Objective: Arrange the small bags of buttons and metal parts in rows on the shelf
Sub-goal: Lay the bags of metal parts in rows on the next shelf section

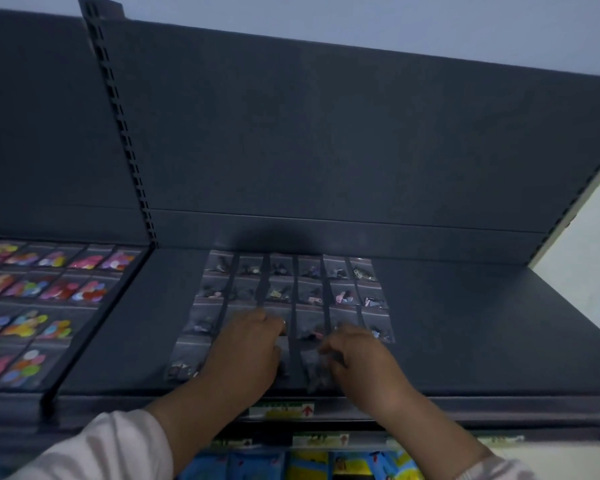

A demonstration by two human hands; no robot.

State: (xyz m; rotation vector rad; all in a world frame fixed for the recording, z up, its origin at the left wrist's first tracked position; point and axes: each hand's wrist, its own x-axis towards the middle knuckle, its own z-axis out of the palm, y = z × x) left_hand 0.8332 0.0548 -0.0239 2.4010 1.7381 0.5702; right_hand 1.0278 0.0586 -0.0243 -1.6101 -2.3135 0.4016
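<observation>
Bags (293,292): in rows on the shelf (465,323)
Left hand (246,348): flat on the bags, fingers spread
Right hand (357,355): pinching one blurry bag (314,370)

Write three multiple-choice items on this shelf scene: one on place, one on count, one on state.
1. Where do the bags of colourful buttons lie?
A. on the shelf section left of the slotted upright
B. at the right end of the shelf
C. under the hands

2. How many bags are in the back row of the dark-parts grid?
A. three
B. six
C. ten

3. What is the right hand doing?
A. hanging off the shelf
B. fingering a bag in the front row
C. gripping the upright

Key: 1 A, bright bags sit left of the divider; 2 B, six lie side by side; 3 B, fingers on a blurred bag, beside the left hand.
</observation>
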